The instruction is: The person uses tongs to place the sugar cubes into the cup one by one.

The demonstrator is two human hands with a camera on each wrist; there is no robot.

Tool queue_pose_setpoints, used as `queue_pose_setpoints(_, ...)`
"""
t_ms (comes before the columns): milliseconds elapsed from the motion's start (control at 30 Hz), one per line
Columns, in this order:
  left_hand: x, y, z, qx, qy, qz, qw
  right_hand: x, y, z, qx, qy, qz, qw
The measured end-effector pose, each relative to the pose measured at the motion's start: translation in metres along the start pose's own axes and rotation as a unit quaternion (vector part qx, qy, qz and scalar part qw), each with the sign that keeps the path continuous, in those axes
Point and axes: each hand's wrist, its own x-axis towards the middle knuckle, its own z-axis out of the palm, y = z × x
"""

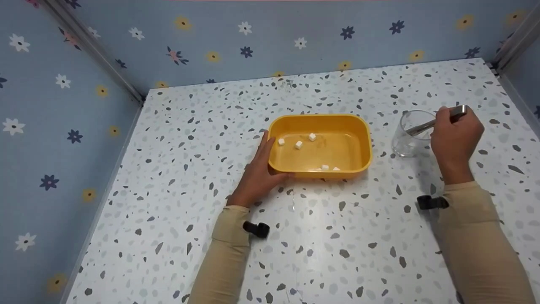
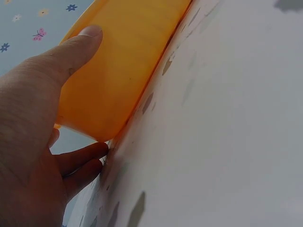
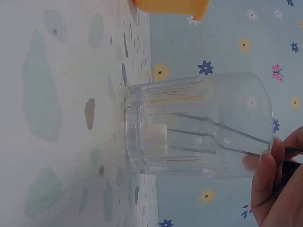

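My left hand (image 1: 257,177) grips the left end of a yellow plastic container (image 1: 320,120), thumb against its near wall and fingers round its left side. Several small white cubes (image 1: 312,137) lie in the container, some by the near wall. In my right hand (image 1: 457,137) is a pair of metal tongs (image 1: 422,127), tilted with the tips down inside a clear glass (image 1: 404,145). The right wrist view shows one white cube (image 3: 155,139) at the bottom of the glass, near the tong tips. Whether the tips touch it I cannot tell.
The glass and container stand apart on a white speckled table (image 1: 177,236). Blue flowered panels (image 1: 270,38) rise at the back and on both sides. A black strap mount (image 1: 257,229) sits on each sleeved wrist.
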Motion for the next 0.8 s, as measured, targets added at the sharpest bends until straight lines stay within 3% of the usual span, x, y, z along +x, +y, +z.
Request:
queue_pose_setpoints(267, 0.000, 0.000, 0.001, 0.003, 0.000, -0.004, 1.0000, 0.000, -0.003, -0.002, 0.015, 0.003, 0.005, 1.000)
queue_pose_setpoints(567, -0.001, 0.000, 0.000, 0.005, 0.002, 0.001, 1.0000, -0.003, -0.013, -0.004, 0.060, 0.056, 0.007, 0.997)
queue_pose_setpoints(800, -0.001, 0.000, 0.000, 0.003, 0.001, 0.002, 1.0000, -0.016, -0.039, -0.011, 0.086, 0.094, -0.018, 0.992)
